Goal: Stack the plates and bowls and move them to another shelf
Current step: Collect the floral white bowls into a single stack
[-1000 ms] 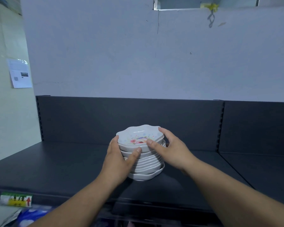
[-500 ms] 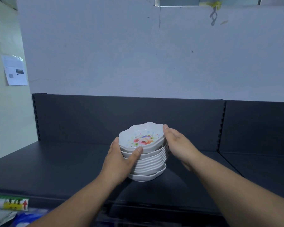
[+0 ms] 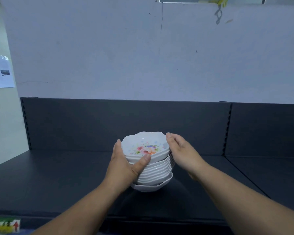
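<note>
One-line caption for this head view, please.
Both hands, left hand and right hand, steady a stack of white scalloped bowls on a dark shelf.

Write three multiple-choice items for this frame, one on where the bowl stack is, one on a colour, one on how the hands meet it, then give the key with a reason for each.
1. Where does the stack of bowls rest?
A. on the dark shelf
B. on the floor
C. in a sink

2. What colour are the bowls themselves, apart from the print?
A. black
B. white
C. red

3. How do the hands meet the stack?
A. both hang well clear of it
B. only the right hand touches it
C. the left hand wraps its side with the thumb on the top bowl rim, the right hand is against the other side

Key: 1 A, the bottom bowl sits on the shelf surface. 2 B, every bowl wall is white, with a floral print inside the top one. 3 C, a hand sits on each side of the stack.
</note>
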`<state>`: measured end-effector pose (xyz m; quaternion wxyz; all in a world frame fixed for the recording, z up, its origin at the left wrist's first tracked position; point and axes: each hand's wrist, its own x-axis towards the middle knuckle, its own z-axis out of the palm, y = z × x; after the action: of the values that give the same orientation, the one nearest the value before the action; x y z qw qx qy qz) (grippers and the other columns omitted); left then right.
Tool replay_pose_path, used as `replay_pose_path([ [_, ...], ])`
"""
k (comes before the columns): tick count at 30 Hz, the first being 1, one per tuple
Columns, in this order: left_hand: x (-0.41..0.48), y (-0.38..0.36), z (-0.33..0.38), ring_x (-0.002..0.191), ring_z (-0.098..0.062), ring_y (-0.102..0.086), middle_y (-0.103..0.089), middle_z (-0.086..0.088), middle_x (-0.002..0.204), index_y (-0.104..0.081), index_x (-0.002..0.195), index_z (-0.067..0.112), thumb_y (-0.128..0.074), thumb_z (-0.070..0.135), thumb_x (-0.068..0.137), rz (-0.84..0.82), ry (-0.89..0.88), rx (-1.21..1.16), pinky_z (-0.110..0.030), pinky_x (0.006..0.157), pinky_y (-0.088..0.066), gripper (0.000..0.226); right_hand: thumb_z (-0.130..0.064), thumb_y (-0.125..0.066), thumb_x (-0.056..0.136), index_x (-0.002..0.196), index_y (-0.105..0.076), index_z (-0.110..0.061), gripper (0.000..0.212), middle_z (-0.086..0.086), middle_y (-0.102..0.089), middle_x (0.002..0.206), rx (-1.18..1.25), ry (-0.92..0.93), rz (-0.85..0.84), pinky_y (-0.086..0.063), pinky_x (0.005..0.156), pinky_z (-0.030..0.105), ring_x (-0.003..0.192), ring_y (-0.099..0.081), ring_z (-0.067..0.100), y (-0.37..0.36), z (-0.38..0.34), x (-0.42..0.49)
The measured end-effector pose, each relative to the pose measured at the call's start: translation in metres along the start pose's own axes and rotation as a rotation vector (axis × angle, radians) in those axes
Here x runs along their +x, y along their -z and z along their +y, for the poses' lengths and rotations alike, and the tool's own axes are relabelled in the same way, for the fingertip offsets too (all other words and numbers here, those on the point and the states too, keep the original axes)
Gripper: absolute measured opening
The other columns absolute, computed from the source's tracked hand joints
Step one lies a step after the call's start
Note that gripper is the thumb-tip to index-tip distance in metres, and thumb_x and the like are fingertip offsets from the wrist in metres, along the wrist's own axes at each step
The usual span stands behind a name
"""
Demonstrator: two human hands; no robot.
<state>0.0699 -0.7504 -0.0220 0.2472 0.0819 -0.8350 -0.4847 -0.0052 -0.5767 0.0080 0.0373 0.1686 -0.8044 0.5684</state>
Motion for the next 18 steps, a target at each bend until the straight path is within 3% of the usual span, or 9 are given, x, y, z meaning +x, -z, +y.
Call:
replay_pose_path([
  [4, 0.008, 0.008, 0.0, 0.139, -0.015, -0.032, -0.026, 0.003, 0.156, 0.0, 0.152, 0.022, -0.076, 0.05, 0.069, -0.017, -0.033, -0.002, -0.029, 0.11, -0.028, 0.116, -0.061, -0.045, 0.092, 0.115, -0.061, -0.027, 0.043, -0.017, -0.067, 0.103, -0.055, -0.009, 0.088, -0.049, 0.093, 0.032, 0.1, -0.062, 0.005, -0.004, 0.004, -0.004],
  [10, 0.012, 0.018, -0.006, 0.137, -0.014, -0.035, -0.031, 0.004, 0.153, -0.004, 0.152, 0.021, -0.063, 0.074, 0.039, -0.13, -0.022, 0.032, -0.027, 0.108, -0.03, 0.139, -0.056, -0.054, 0.091, 0.113, -0.059, -0.026, 0.038, -0.013, -0.064, 0.112, -0.104, -0.038, 0.155, -0.048, 0.093, 0.033, 0.104, -0.06, 0.009, -0.008, 0.008, -0.009],
  [15, 0.015, 0.019, -0.011, 0.127, -0.01, -0.042, -0.037, 0.011, 0.144, -0.015, 0.15, 0.02, -0.071, 0.062, 0.052, -0.185, -0.023, -0.02, -0.021, 0.101, -0.032, 0.12, -0.048, -0.053, 0.095, 0.11, -0.058, -0.026, 0.027, -0.015, -0.062, 0.108, -0.036, -0.089, 0.133, -0.045, 0.084, 0.028, 0.099, -0.058, 0.006, -0.007, 0.002, -0.009],
  [18, 0.013, 0.018, -0.013, 0.117, -0.008, -0.045, -0.044, 0.011, 0.135, -0.009, 0.152, 0.024, -0.078, 0.047, 0.067, -0.221, 0.038, -0.163, -0.022, 0.095, -0.033, 0.111, -0.048, -0.053, 0.094, 0.117, -0.057, -0.031, 0.028, -0.012, -0.067, 0.109, 0.057, -0.156, 0.072, -0.048, 0.08, 0.029, 0.096, -0.062, 0.009, -0.009, 0.004, -0.008],
])
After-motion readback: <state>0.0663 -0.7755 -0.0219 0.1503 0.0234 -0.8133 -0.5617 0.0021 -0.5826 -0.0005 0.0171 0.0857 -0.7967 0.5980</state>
